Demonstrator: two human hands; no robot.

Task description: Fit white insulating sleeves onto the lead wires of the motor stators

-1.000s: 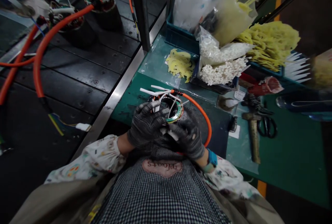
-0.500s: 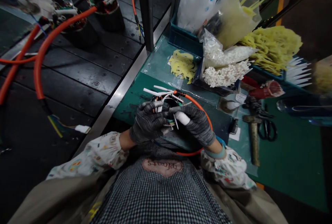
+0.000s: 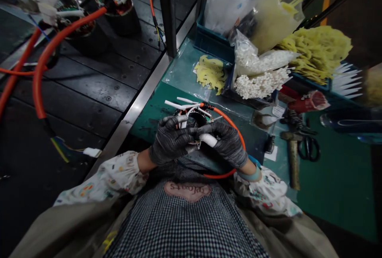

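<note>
- A small wound coil [image 3: 191, 120], mostly hidden by the fingers, sits in the air above the green bench mat [image 3: 155, 120], near the person's chest; white-sleeved leads [image 3: 179, 104] fan out from its far side.
- An orange cable [image 3: 229, 120] runs from the coil's far side, loops right and curves back near, under the right forearm.
- The work in hand looks like handling the coil's leads, with a short white sleeve [image 3: 208, 140] held at the coil.
- The left hand [image 3: 171, 140], in a dark knit glove, is closed round the coil's left side, its fingers curled over the top.
- The right hand [image 3: 227, 143], gloved alike, is closed on the white sleeve, fingertips reaching toward the left hand; the two hands nearly meet.
- Far on the bench lie yellow cable ties [image 3: 210, 74] and a bag of white cable ties [image 3: 259, 84].
- To the right lie a hammer [image 3: 294, 160] and black-handled scissors [image 3: 308, 149].
- Left, beyond a steel edge, similar coils [image 3: 121, 19] stand on a black ribbed conveyor [image 3: 89, 79].
</note>
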